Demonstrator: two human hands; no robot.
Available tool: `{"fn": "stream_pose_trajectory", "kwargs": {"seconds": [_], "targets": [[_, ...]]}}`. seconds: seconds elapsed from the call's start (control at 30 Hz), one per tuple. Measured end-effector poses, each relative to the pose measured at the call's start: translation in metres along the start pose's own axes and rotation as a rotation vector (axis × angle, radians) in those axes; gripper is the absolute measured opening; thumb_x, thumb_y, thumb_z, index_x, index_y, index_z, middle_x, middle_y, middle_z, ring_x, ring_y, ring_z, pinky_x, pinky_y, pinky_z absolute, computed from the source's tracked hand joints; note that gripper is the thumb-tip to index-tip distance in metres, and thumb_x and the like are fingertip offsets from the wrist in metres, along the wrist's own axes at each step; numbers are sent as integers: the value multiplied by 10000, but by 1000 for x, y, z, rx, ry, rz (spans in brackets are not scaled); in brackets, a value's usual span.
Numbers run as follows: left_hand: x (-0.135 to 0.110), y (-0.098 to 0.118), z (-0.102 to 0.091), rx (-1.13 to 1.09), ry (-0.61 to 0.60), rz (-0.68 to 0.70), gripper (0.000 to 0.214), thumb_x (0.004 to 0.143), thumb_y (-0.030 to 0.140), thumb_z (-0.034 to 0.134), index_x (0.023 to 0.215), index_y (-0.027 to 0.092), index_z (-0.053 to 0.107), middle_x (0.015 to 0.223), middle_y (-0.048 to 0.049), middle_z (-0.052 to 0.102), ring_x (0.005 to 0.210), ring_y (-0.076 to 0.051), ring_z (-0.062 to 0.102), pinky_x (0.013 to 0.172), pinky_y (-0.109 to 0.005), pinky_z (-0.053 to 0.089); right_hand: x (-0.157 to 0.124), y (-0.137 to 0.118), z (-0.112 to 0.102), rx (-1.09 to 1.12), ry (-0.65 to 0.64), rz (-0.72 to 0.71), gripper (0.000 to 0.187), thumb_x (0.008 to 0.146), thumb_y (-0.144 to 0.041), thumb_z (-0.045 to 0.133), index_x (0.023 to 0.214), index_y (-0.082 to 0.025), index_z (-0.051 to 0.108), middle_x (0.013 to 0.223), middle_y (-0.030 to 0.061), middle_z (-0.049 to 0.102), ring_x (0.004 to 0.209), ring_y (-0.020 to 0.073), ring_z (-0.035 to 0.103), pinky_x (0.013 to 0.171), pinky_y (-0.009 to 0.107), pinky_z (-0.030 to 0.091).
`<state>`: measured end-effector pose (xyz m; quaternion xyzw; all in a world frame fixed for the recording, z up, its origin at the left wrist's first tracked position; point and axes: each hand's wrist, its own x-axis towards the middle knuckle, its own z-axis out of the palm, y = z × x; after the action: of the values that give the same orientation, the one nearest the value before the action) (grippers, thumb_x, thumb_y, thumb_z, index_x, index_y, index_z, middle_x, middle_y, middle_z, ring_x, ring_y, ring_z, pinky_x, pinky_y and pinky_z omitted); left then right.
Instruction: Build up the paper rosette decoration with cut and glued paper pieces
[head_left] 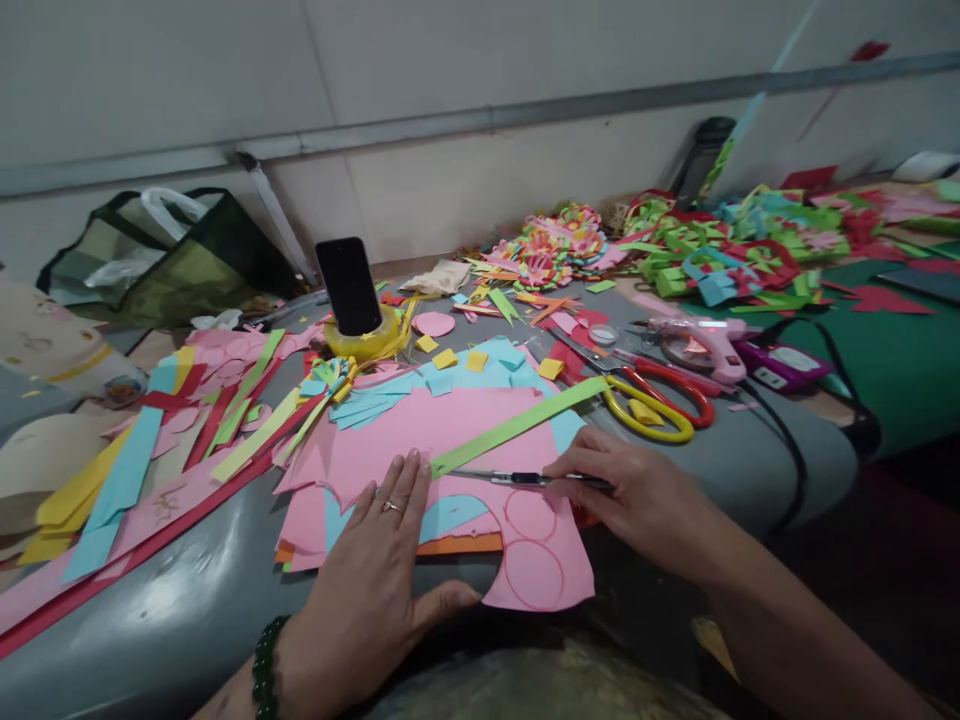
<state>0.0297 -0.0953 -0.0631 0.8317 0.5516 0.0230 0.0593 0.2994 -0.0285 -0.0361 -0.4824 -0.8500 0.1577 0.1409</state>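
My left hand (375, 575) lies flat with fingers stretched out, pressing a pink paper sheet (450, 435) onto the grey surface; a ring is on one finger. My right hand (637, 490) is closed on a thin craft knife (517, 478), whose blade points left toward the near end of a long green paper strip (517, 425) lying diagonally across the pink sheet. Circles are drawn on the pink sheet's lower right part (532, 545). Blue and orange paper shows under the pink sheet.
Scissors with red and yellow handles (652, 395), a pink glue gun (709, 340) and its black cable lie to the right. A phone (349, 285) stands in a yellow tape roll. Coloured strips cover the left; paper flowers (555, 245) and scraps fill the back right. A green bag (165, 255) sits back left.
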Motion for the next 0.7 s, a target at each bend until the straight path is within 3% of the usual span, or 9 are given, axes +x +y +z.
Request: {"fn": "stream_pose_trajectory", "kwargs": {"seconds": [0.3, 0.43, 0.7], "targets": [[0, 0, 2, -11, 26, 3, 930, 831, 702, 330, 1493, 103, 71, 1548, -173, 129, 1428, -297, 91, 1111, -485, 272, 3, -12, 3, -14, -32, -38, 171, 888, -220, 516, 935, -257, 676, 872, 23, 589, 728, 145, 575, 624, 254, 404], [-5, -6, -1, -17, 49, 19, 920, 840, 680, 354, 1496, 150, -14, 1553, -161, 121, 1424, -294, 136, 1108, -479, 270, 5, -11, 4, 0, -16, -64, 150, 883, -247, 535, 919, -262, 680, 857, 22, 591, 728, 145, 569, 620, 252, 400], [-13, -14, 4, 85, 73, 17, 933, 829, 708, 317, 1491, 168, -57, 1547, -147, 150, 1422, -298, 161, 1109, -560, 184, 7, -10, 6, 16, -56, -53, 160, 899, -257, 509, 928, -252, 666, 895, 28, 593, 754, 155, 572, 649, 272, 410]]}}
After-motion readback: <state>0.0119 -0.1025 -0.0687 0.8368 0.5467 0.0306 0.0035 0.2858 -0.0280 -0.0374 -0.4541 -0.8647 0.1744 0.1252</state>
